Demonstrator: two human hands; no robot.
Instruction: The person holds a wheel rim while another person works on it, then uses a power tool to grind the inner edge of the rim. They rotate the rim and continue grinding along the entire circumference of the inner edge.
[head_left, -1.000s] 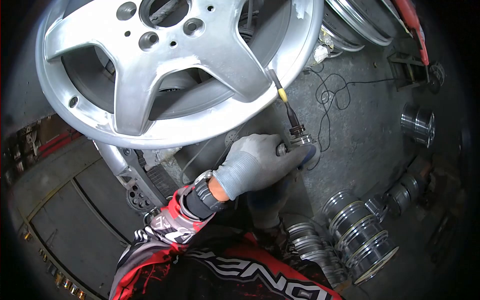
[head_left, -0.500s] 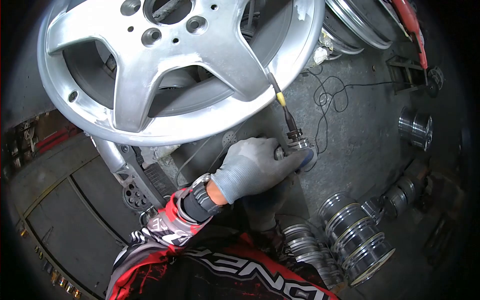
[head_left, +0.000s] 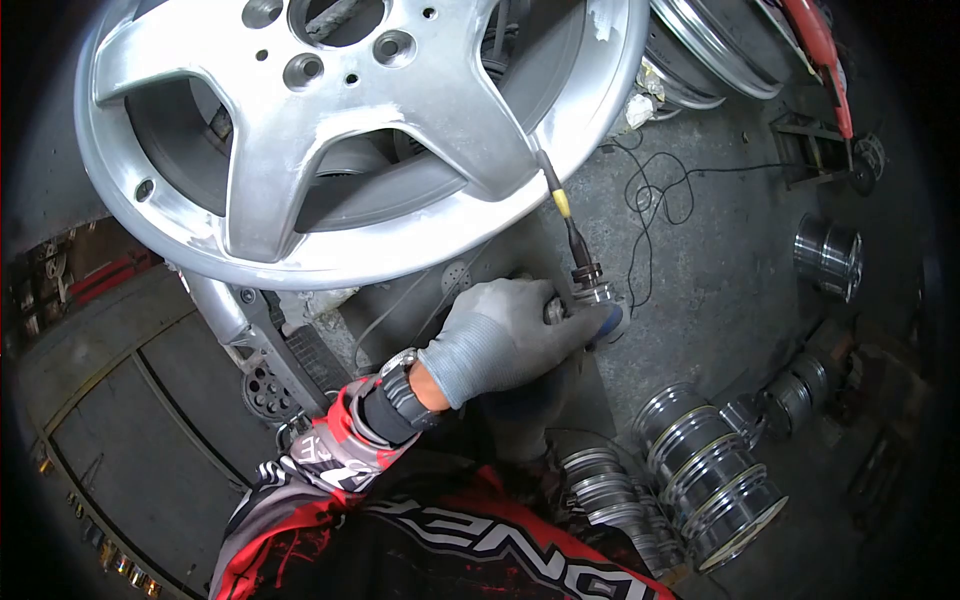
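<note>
A large silver alloy wheel rim (head_left: 370, 118) fills the top of the view, its spokes and outer lip brushed bright. My left hand (head_left: 510, 330), in a grey glove with a watch at the wrist, is closed around the metal collar of a rotary hand grinder (head_left: 577, 240). The grinder's slim shaft, banded in yellow, points up and away. Its dark tip meets the rim where a spoke end joins the lip. Under the left hand, a dark shape in deep shadow (head_left: 525, 405) lies where my right hand would be, its fingers hidden.
Several polished rims (head_left: 700, 460) are stacked on the floor at lower right. Another rim (head_left: 828, 258) lies farther right. A black cable (head_left: 660, 190) coils across the concrete. A metal stand arm (head_left: 212, 310) rises under the left of the wheel, beside a grey panel (head_left: 140, 420).
My left hand and the grinder have shifted slightly; the tip sits a little lower on the rim. The wheel keeps its place.
</note>
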